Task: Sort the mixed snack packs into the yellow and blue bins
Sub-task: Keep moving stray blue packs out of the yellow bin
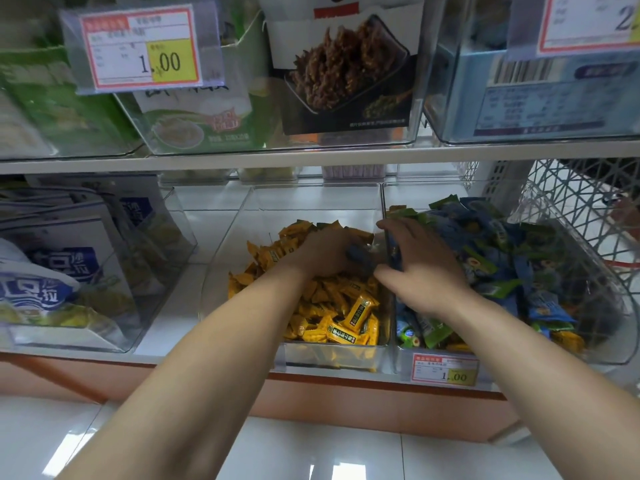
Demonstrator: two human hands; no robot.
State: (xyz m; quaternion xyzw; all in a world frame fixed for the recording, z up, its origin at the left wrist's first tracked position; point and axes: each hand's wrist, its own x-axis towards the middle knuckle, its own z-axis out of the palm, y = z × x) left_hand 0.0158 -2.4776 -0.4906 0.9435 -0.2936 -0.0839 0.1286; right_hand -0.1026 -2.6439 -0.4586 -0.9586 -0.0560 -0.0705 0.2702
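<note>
Left grip (pixel 323 249) is down in the yellow bin (pixel 332 358), knuckles up on a heap of yellow packs (pixel 349 317), fingers curled over a dark blue pack (pixel 360 258) that pokes out on its right. Right grip (pixel 420 268) lies just beside it, fingers spread flat, holding nothing, straddling the clear wall between the bins. Under and right of that grip, the blue bin (pixel 616 306) is piled with blue and green packs (pixel 502 258), and one stray yellow pack (pixel 568 341) sits at its front. A price tag (pixel 445 372) hangs on that bin below the right wrist. Left of the left grip, another clear bin holds white-and-blue bags (pixel 52 271). Far right, a grey lattice basket (pixel 571 202). Above both grips, an upper shelf (pixel 311 157) carries boxed snacks. Glossy white floor (pixel 311 452) below.
</note>
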